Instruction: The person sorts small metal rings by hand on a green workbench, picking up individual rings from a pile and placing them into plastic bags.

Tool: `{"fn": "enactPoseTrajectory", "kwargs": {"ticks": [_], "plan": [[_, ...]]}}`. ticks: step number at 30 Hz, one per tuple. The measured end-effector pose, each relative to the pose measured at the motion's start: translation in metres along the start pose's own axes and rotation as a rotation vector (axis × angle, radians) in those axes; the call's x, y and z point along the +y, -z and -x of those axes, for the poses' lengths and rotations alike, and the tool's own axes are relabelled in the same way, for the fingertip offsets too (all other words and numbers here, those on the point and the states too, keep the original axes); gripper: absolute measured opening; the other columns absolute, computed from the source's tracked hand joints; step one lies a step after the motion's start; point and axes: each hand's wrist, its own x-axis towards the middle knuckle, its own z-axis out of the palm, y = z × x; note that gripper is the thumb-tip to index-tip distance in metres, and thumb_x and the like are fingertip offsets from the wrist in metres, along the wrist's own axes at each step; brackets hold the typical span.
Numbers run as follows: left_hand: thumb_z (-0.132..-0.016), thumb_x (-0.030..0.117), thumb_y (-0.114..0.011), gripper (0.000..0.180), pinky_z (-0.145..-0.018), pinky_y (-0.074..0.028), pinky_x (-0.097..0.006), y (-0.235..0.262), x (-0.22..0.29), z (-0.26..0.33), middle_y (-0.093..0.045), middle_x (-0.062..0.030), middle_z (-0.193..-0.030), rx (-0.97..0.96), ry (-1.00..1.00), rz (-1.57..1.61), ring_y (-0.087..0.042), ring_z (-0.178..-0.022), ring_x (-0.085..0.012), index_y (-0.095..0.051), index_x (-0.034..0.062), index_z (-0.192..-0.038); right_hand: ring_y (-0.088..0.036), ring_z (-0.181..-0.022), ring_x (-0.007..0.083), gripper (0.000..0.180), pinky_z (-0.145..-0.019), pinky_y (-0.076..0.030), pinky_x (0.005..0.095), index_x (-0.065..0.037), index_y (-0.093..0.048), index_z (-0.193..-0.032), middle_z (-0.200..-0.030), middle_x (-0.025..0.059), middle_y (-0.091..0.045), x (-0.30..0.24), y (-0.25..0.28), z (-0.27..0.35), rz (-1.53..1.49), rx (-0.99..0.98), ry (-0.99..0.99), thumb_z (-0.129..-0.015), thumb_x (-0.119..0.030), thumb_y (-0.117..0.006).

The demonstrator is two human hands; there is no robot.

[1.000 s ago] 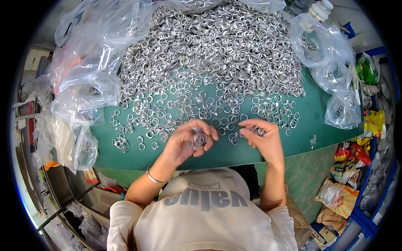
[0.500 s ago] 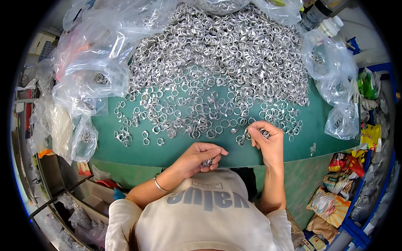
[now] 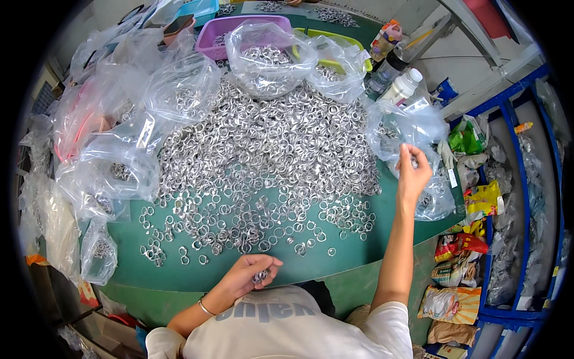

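Note:
A big heap of small silver metal rings [image 3: 263, 155] covers the green table [image 3: 179, 269]. My left hand [image 3: 251, 274] rests at the table's near edge, fingers curled around a few rings. My right hand [image 3: 411, 173] is stretched out to the right, fingers pinched on a small ring or two, over a clear plastic bag [image 3: 406, 128] that holds more rings.
Clear plastic bags of rings [image 3: 119, 155] crowd the table's left side and back. A purple tray [image 3: 224, 33] and bottles [image 3: 397, 78] stand at the far edge. Snack packets and bags [image 3: 466, 239] fill blue shelving on the right. A cardboard box [image 3: 101, 326] sits below left.
My right hand has lifted from the loose rings in front of me and reached out right to the clear bag. My left hand stays at the table edge with its rings.

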Motion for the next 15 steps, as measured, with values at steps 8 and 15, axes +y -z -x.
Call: {"fn": "enactPoseTrajectory", "kwargs": {"ticks": [8, 15], "plan": [[-0.092, 0.018, -0.057, 0.020, -0.046, -0.031, -0.020, 0.005, -0.004, 0.006, -0.053, -0.0033, -0.065, 0.070, -0.060, -0.183, -0.043, -0.054, -0.0088, -0.063, -0.0013, -0.090, -0.049, -0.046, 0.0100, 0.028, -0.039, -0.034, 0.0220, 0.002, -0.063, -0.079, -0.060, 0.0023, -0.054, -0.010, -0.021, 0.027, -0.407, -0.348, -0.374, -0.088, -0.025, -0.064], [-0.090, 0.014, -0.058, 0.016, -0.047, -0.035, -0.022, 0.011, -0.013, 0.010, -0.055, -0.0007, -0.066, 0.350, -0.705, -1.014, -0.046, -0.054, -0.0060, -0.067, 0.0012, -0.087, -0.055, -0.054, 0.0133, 0.014, -0.048, -0.041, 0.0246, -0.001, -0.069, -0.091, -0.067, 0.0053, -0.059, -0.034, -0.032, 0.158, -0.225, -0.979, -0.425, -0.076, -0.003, -0.070]]}}
